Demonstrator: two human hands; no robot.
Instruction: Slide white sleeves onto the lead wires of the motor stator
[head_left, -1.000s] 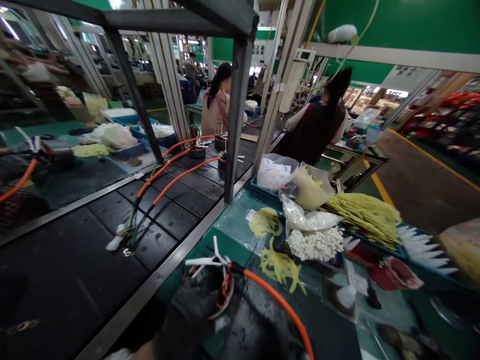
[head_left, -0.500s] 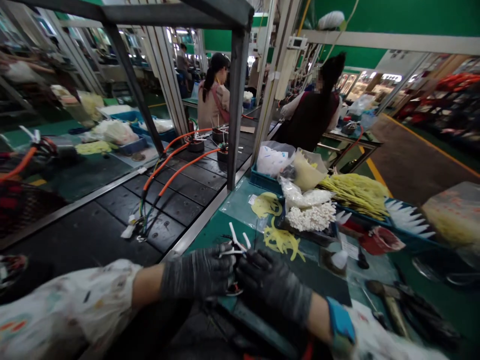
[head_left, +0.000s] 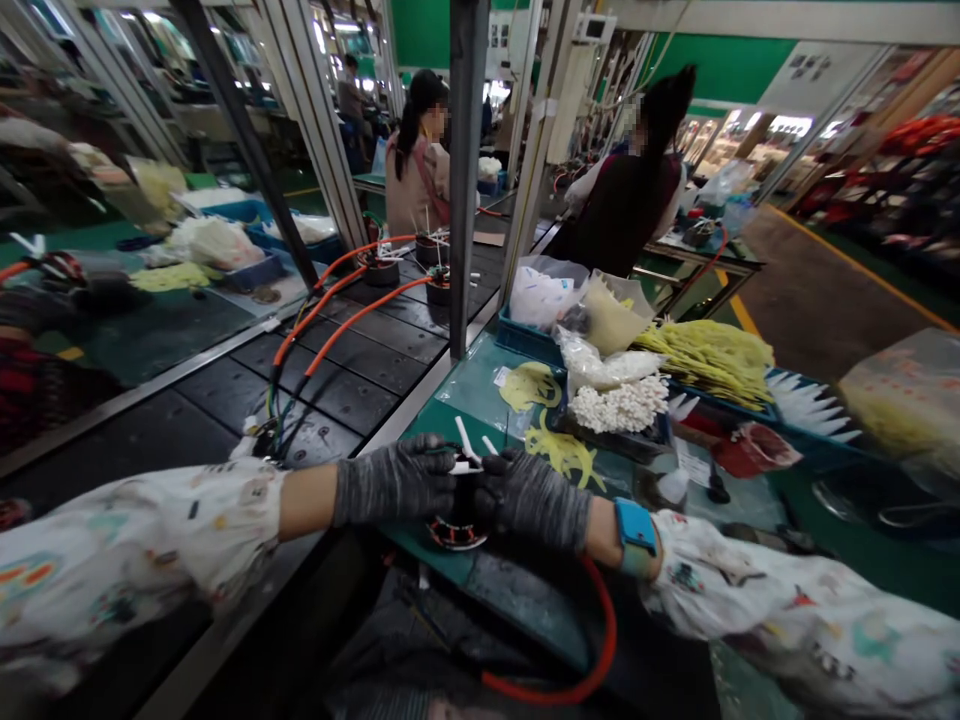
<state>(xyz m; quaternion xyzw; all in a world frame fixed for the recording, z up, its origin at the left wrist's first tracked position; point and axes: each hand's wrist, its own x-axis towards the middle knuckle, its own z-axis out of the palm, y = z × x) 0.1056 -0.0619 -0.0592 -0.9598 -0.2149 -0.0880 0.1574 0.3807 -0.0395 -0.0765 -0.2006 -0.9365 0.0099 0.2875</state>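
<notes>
Both our hands are gloved in grey and meet over the motor stator (head_left: pixel 456 528) at the near edge of the green desk (head_left: pixel 480 395). Left hand (head_left: pixel 394 482) has fingers (head_left: pixel 439 470) clenched onto the stator's top from the left. Right hand (head_left: pixel 536 492) has fingers (head_left: pixel 496 468) curled onto it from the right, so both are grasping the stator. White sleeve tubes (head_left: pixel 469 452) stick up between the two sets of fingertips. Copper windings show just below the fingers. An orange cable (head_left: pixel 592 655) loops under our right wrist, which wears a blue wristband (head_left: pixel 634 524).

Beyond the right fingers: yellow insulation strips (head_left: pixel 564 452), then a pile of white connectors (head_left: pixel 619 405), and blue trays (head_left: pixel 525 342) with bagged parts. Beyond the left fingers: a black conveyor (head_left: pixel 360 365) carrying orange-cabled stators (head_left: pixel 439 285). Two co-workers (head_left: pixel 630 195) stand well apart, further down the line.
</notes>
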